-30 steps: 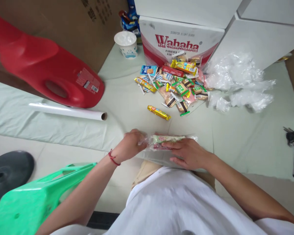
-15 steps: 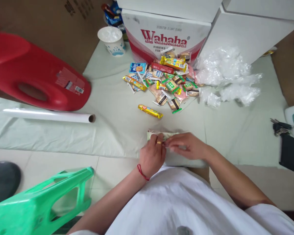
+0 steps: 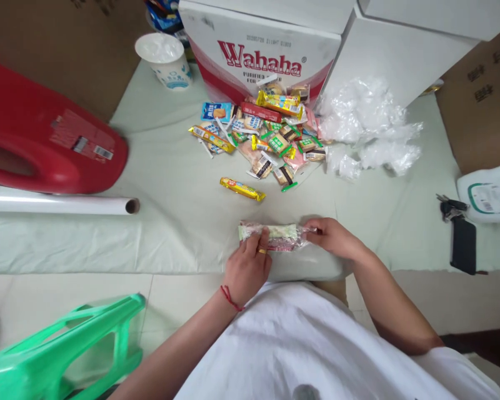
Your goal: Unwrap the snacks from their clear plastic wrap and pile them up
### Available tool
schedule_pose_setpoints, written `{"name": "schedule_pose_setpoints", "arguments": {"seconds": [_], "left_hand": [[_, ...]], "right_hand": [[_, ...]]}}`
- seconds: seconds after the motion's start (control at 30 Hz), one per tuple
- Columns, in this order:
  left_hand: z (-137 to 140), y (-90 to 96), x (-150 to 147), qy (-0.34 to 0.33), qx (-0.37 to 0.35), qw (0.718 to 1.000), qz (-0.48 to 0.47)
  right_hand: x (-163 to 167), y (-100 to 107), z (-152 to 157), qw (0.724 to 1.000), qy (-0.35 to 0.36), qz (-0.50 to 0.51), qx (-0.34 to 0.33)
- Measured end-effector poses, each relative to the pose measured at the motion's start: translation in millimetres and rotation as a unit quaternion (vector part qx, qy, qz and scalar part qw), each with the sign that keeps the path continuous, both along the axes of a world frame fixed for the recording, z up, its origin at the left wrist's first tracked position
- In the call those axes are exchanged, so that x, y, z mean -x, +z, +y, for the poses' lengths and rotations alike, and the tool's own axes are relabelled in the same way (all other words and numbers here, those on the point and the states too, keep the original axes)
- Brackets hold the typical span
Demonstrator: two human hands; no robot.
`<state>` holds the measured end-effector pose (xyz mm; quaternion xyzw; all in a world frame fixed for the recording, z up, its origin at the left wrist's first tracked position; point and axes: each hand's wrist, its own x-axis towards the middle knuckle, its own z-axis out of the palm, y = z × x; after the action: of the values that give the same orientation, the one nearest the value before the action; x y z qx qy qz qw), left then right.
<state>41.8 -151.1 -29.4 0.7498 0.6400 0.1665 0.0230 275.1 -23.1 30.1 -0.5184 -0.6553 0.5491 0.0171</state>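
Note:
A pale green and reddish snack packet (image 3: 284,232) in clear plastic lies crosswise near the table's front edge. My left hand (image 3: 250,261), with a ring and a red wrist cord, holds its left part with the fingers bent over the top. At the packet's right end my right hand (image 3: 331,236) pinches the gathered clear plastic; the fingertips are partly hidden. Beyond the packet lies a single yellow-wrapped snack bar (image 3: 242,189), touched by neither hand. Further back is a pile of small wrapped snacks (image 3: 277,139) in mixed colours.
Crumpled clear plastic bags (image 3: 362,119) lie right of the pile. Behind stands a white Wahaha carton (image 3: 258,41), with a paper cup (image 3: 164,61) beside it. A red jug (image 3: 66,139) and white roll (image 3: 62,203) are left; a black phone (image 3: 463,244) is right. A green stool (image 3: 66,344) stands below.
My right hand has moved right, away from my left hand, to the packet's right end. More of the packet shows now. The whole view has shifted slightly.

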Motion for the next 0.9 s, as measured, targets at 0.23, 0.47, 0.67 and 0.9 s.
{"name": "schedule_pose_setpoints", "arguments": {"seconds": [0.23,0.47,0.67,0.9], "left_hand": [[0.9,-5.2,12.7,-0.006,-0.025,0.997,-0.079],[2.0,-5.7,13.7,-0.004,-0.034,0.995,-0.089],[1.5,-9.2,14.0,-0.009,-0.041,0.995,-0.088],[1.4,-11.1,12.8,-0.008,-0.047,0.996,-0.077]], "right_hand": [[-21.3,-4.9,-13.1,0.922,-0.252,0.234,0.18],[-37.9,-11.7,-29.7,0.934,-0.288,0.209,0.015],[-36.1,-21.0,-62.0,0.975,-0.067,0.073,-0.198],[-26.3,-26.6,-48.5,0.926,0.054,-0.005,-0.373]]}}
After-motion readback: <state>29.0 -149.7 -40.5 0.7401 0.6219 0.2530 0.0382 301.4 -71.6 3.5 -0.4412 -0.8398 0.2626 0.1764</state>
